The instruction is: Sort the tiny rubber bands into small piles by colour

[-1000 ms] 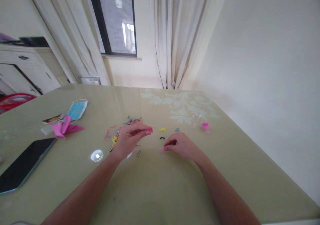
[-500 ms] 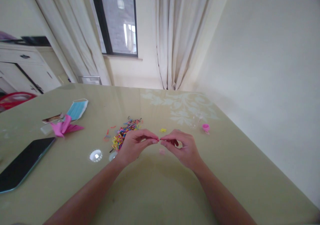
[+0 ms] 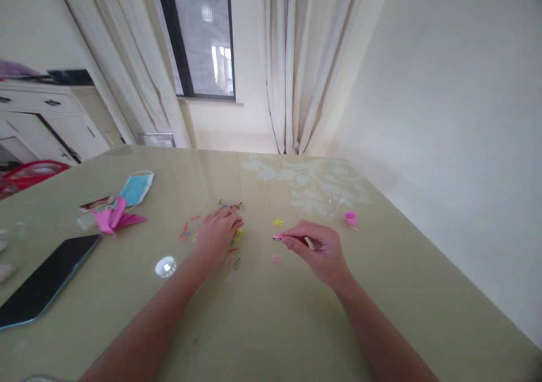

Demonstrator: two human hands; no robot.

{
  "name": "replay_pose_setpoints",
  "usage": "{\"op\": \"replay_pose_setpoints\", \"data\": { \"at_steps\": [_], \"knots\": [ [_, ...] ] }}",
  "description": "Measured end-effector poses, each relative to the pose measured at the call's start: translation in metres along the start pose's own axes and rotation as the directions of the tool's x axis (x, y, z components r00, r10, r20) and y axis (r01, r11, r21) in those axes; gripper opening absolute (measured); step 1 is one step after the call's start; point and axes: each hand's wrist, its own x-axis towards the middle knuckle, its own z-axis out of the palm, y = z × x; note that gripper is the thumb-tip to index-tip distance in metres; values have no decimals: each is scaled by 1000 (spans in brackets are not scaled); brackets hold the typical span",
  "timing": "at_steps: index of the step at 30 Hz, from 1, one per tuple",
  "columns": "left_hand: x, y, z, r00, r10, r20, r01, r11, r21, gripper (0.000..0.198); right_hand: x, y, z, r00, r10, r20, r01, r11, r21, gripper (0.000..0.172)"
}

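Observation:
My left hand (image 3: 217,232) rests over the pile of small coloured rubber bands (image 3: 237,236), its fingers stretched out and bent down onto them. It covers most of the pile, and its fingertips are partly hidden. To the right, my right hand (image 3: 317,250) pinches a small pink piece with a dark end (image 3: 278,237) between thumb and forefinger, held above the table. Behind that piece lies a little group of yellow bands (image 3: 278,222). Nearer to me is a small group of pale pink bands (image 3: 276,259).
A pink cup-shaped piece (image 3: 350,218) and small clear pieces (image 3: 337,200) lie at the right. Leftward are a clear dome (image 3: 165,267), a dark phone (image 3: 51,277), a pink folded-paper figure (image 3: 116,218) and a blue face mask (image 3: 136,189). A wall borders the table's right side.
My left hand has left the right fingertips and moved left onto the rubber-band pile. My right hand stays nearly in place, and the small piece now sticks out from its pinch.

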Motion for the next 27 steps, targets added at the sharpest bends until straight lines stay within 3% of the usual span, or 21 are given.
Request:
{"op": "replay_pose_setpoints", "data": {
  "at_steps": [5, 10, 16, 21, 27],
  "knots": [
    [-4, -4, 9, 993, 34, 110, -52, 986, 161, 22, 4, 4, -4, 998, 40, 48, -37, 997, -70, 27],
    [-4, -7, 10, 991, 37, 131, -55, 989, 139, 20, 9, 24, -9, 952, 220, 213, -131, 922, -364, 18],
    [0, -9, 9, 999, 29, 19, -27, 997, -77, 19, 9, 38, -3, 853, 373, 365, -148, 844, -516, 9],
    [4, -8, 7, 996, -47, -73, 26, 963, -269, 18, 6, 40, -2, 828, 382, 411, -164, 865, -474, 17],
    [7, -4, -3, 991, -103, -88, 63, 925, -375, 22, 5, 40, -4, 830, 376, 411, -157, 865, -476, 18]
  ]
}}
